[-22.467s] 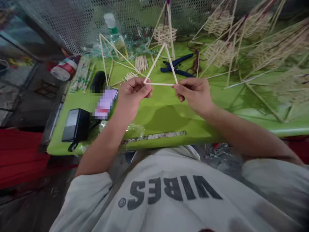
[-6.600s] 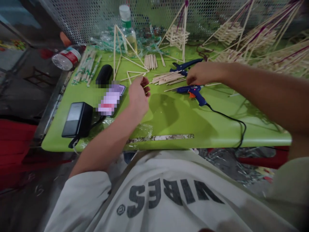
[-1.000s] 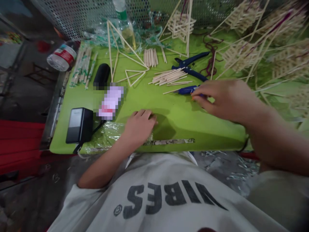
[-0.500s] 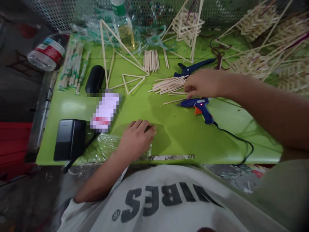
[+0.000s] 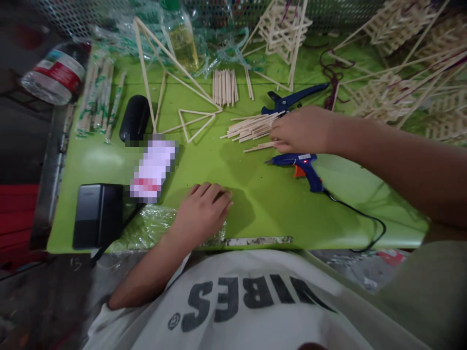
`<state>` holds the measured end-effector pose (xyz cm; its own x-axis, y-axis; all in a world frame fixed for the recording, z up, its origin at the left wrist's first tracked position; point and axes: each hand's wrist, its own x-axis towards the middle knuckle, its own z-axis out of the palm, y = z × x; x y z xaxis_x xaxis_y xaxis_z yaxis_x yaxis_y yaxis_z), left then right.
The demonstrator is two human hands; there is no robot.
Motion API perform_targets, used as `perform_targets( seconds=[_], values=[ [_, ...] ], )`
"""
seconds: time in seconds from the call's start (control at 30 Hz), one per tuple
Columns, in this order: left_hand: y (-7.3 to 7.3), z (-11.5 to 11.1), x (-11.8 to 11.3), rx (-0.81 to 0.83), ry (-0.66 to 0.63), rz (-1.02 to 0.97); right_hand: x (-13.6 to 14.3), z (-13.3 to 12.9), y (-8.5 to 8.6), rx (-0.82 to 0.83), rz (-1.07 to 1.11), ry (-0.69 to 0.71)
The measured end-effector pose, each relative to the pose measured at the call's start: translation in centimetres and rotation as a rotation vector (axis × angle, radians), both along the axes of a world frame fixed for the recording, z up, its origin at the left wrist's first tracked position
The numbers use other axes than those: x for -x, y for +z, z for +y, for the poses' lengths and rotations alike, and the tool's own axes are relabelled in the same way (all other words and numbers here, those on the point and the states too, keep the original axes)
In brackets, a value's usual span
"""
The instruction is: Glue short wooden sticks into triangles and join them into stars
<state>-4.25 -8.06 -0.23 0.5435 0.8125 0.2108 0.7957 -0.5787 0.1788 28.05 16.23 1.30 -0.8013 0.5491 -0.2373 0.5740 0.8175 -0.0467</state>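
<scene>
My right hand (image 5: 301, 130) is at the right end of a loose pile of thin wooden sticks (image 5: 251, 127). Its fingers are closed, pinching a couple of sticks (image 5: 259, 147) at the pile's near side. Just below that hand lies a blue hot glue gun (image 5: 310, 170) with an orange trigger and a lit red light. Behind the pile are dark blue cutters (image 5: 292, 101). My left hand (image 5: 202, 211) rests on the green table near its front edge, fingers curled in, with nothing visible in them. Beneath its wrist is clear plastic wrap (image 5: 155, 226).
Glued stick triangles (image 5: 197, 125) and a neat row of sticks (image 5: 225, 87) lie further back. On the left are a phone (image 5: 153, 167), a black power bank (image 5: 98, 214), a black case (image 5: 134, 118) and wrapped sticks (image 5: 97, 97). Woven stick pieces (image 5: 386, 95) crowd the right.
My right hand has shifted slightly left and nearer, and the near sticks at its fingers have moved with it. The view has shifted a little; my left hand stays resting on the table.
</scene>
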Motion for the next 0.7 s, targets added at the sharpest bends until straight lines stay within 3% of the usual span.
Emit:
perform_targets(
  seconds=[0.13, 0.53, 0.7],
  values=[
    [-0.3, -0.1, 0.1, 0.025, 0.005, -0.007, 1.4, -0.6, 0.7, -0.066, -0.245, 0.070],
    [-0.7, -0.3, 0.3, -0.005, 0.010, -0.033, 0.0, 1.3, 0.7, -0.008, -0.115, -0.012],
    [-0.9, -0.2, 0.3, 0.004, 0.026, -0.032, 0.6, 0.3, 1.2, -0.049, -0.091, -0.048]
  ],
)
